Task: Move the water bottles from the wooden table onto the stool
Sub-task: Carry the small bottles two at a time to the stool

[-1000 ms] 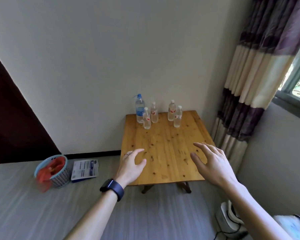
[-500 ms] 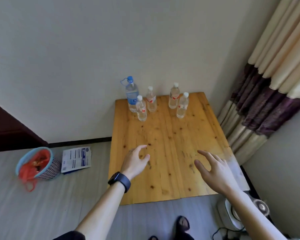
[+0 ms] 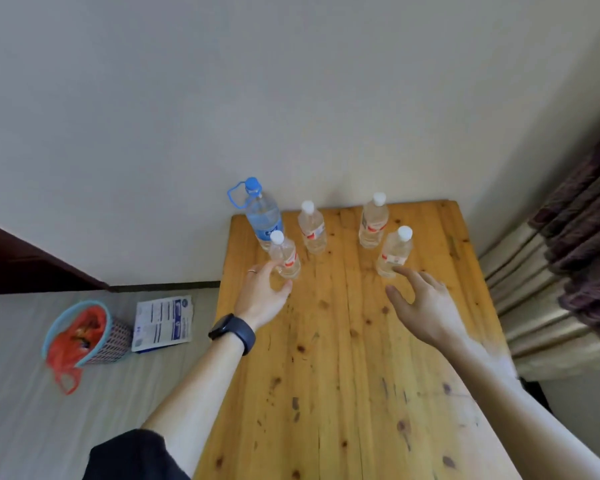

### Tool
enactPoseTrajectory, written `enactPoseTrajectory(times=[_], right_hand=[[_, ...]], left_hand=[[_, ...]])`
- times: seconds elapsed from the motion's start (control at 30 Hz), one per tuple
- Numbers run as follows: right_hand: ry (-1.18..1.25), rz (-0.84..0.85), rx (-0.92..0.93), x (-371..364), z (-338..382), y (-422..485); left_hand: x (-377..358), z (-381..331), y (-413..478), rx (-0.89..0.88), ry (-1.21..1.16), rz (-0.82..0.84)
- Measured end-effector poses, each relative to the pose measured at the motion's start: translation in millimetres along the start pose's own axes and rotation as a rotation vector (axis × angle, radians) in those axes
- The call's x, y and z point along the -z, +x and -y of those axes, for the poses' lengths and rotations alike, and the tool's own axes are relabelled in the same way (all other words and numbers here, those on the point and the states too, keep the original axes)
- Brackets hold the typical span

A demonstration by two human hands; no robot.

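Against the pale wall [image 3: 291, 98], at the far end of a knotty, honey-coloured wooden table [image 3: 343, 358], five plastic water bottles stand upright. At the back left corner is the large clear bottle [image 3: 262, 216] with a blue cap, blue label and blue carry loop. The other four are smaller and clear, with white caps and red-and-white labels. The back-left small bottle [image 3: 312, 230] and back-right small bottle [image 3: 373, 223] stand nearer the wall. The front-left small bottle [image 3: 284, 258] stands just beside the large one, and the front-right small bottle [image 3: 394, 254] stands apart to the right. The left hand [image 3: 262, 296], with a black smartwatch [image 3: 231, 329] on the wrist and a thin ring [image 3: 252, 271], has its fingers spread wide. Thumb and fingers flank the base of the front-left small bottle without closing on it, and contact cannot be told. The right hand [image 3: 426, 306] is also spread wide and holds nothing, its forefinger just beside the base of the front-right small bottle. On the grey floor to the left sit a blue-rimmed woven basket [image 3: 115, 337] holding a red plastic bag [image 3: 84, 323] and a printed sheet [image 3: 163, 322]. A striped purple and cream curtain [image 3: 568, 254] hangs at right.
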State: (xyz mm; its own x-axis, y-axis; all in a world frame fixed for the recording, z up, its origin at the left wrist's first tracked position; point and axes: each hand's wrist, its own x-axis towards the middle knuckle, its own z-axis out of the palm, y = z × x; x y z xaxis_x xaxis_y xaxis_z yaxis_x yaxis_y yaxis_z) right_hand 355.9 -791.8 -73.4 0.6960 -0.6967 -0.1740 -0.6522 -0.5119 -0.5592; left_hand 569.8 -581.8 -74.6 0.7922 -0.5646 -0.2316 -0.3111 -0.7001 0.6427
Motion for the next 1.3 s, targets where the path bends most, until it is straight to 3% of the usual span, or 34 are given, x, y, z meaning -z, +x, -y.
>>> enactPoseTrajectory(times=[0.23,0.43,0.6,0.97,1.13,1.3], right_hand=[[-0.033,-0.006,-0.102,-18,-23,123],[-0.125,0.053,-0.148,-38,-26,159],[-0.05,0.001,-0.058,-38,-35,151],[0.145,0.198,0.052,-60,-35,33],[0.213,0.243,0.009,-73,-32,-4],[0.356,0.115,-0.119,-89,-27,-20]], left_hand=[[-14,0,103,0.081,0.112,-0.079],[-31,14,132,0.108,0.225,0.003],[-35,19,117,0.023,0.193,-0.028],[-47,30,15,-0.107,0.02,0.262],[-58,28,-17,-0.131,-0.016,0.37],[-68,31,-37,-0.147,0.031,0.349]])
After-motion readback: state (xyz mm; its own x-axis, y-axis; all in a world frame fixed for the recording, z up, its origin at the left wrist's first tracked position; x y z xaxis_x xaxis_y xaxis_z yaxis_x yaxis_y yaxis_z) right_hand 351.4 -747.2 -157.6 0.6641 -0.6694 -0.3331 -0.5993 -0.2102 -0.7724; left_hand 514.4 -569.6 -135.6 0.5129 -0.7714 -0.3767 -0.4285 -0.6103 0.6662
